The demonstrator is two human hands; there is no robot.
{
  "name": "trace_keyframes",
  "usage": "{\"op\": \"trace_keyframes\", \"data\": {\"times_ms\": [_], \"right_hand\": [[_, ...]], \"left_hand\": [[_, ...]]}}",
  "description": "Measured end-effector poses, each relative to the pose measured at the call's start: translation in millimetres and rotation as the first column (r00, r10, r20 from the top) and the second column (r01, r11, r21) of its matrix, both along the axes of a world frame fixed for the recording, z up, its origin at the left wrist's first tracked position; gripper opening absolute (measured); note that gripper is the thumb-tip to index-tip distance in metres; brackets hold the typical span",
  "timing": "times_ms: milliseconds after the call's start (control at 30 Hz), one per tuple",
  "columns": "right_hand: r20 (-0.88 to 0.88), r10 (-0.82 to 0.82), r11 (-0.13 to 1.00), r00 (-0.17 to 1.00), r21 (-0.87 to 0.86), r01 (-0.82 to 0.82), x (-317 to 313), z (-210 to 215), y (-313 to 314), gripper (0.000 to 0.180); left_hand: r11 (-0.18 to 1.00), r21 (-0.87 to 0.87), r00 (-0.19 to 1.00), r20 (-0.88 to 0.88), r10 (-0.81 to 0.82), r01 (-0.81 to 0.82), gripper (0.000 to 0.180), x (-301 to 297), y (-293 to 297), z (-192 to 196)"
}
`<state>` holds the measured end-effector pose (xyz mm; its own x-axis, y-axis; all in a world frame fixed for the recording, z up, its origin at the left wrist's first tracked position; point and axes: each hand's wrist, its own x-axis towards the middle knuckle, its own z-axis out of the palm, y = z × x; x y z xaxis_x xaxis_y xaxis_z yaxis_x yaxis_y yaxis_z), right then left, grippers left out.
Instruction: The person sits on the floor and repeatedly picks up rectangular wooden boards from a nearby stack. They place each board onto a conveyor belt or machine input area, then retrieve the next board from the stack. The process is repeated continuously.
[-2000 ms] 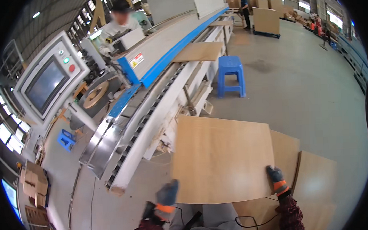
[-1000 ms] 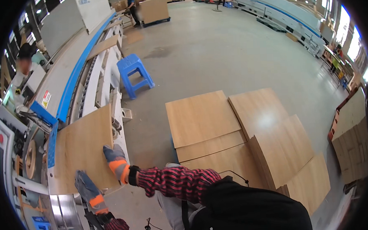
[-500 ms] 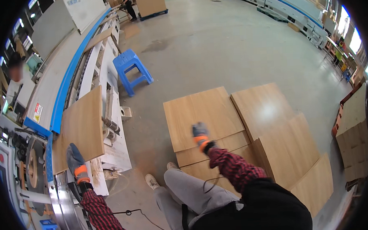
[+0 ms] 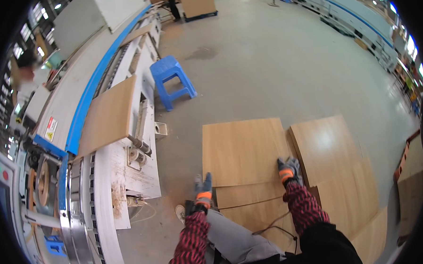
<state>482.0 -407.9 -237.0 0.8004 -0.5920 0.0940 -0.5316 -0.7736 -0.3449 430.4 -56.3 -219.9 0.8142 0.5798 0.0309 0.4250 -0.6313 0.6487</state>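
two gloved hands, our left hand [image 4: 203,185] and right hand [image 4: 288,168], pinch the top board [image 4: 243,149]'s near edge; not yet lifted off the stack [image 4: 252,210].

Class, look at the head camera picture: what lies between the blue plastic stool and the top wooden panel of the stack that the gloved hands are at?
Head view: only bare grey concrete floor lies between the blue plastic stool and the top wooden panel.

top panel [image 4: 243,152]: light tan wood grain
left hand [image 4: 203,186]: grey glove, orange cuff
right hand [image 4: 287,169]: same grey and orange
sleeves [image 4: 192,239]: red-and-black check
stool [image 4: 173,79]: bright blue (plain plastic)
machine [image 4: 85,107]: white, blue stripe
floor [image 4: 275,68]: pale grey
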Motion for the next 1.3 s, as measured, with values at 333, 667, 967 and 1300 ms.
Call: {"op": "trace_keyframes", "data": {"times_ms": [333, 667, 967, 1300], "right_hand": [[-0.129, 0.109, 0.720, 0.986, 0.693, 0.011, -16.5, 9.5, -8.7, 0.072], [0.170, 0.504, 0.002, 0.847, 0.980, -0.198, -123.1, 118.9, 144.2, 0.023], [0.284, 0.362, -0.309, 0.888, 0.935, -0.173, -252.1, 233.6, 333.3, 0.023], [0.352, 0.318, -0.450, 0.880, 0.873, -0.186, -260.0, 279.4, 442.8, 0.034]], "left_hand": [[0.835, -0.549, 0.993, -0.113, -0.016, -0.049, 0.049, -26.0, 25.2, 101.3], [0.845, -0.031, 0.830, -0.205, 0.518, -0.535, 0.045, -290.7, 125.0, 269.8], [0.498, 0.820, 0.959, 0.244, 0.142, -0.282, 0.040, -345.7, 128.8, 321.3], [0.724, 0.682, 0.941, 0.305, -0.148, -0.107, 0.022, -306.0, 210.8, 317.9]]}}
